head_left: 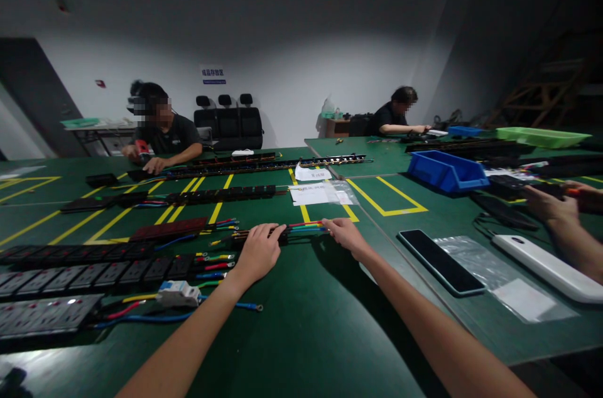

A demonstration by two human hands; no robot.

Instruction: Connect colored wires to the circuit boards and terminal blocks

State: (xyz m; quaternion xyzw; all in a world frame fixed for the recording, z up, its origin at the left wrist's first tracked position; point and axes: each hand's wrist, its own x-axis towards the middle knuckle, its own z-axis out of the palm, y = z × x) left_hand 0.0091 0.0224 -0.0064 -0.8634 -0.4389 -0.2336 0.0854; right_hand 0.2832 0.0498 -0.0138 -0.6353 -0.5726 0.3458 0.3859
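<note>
Head view: two hands at one wire bundle [304, 228] on the green table [311, 322].

The left hand [258, 253] lies palm down with its fingers stretched over the bundle's black end. The right hand [346, 235] touches the coloured wire ends. Both undersides are hidden, so I cannot tell whether either hand pinches. The number of wires is unclear. The socket strips [70, 272] are cut off at the left edge. Also on the table are one phone [440, 261] and one blue bin [447, 171]. A co-worker's hand [549, 203] enters from the right.
</note>
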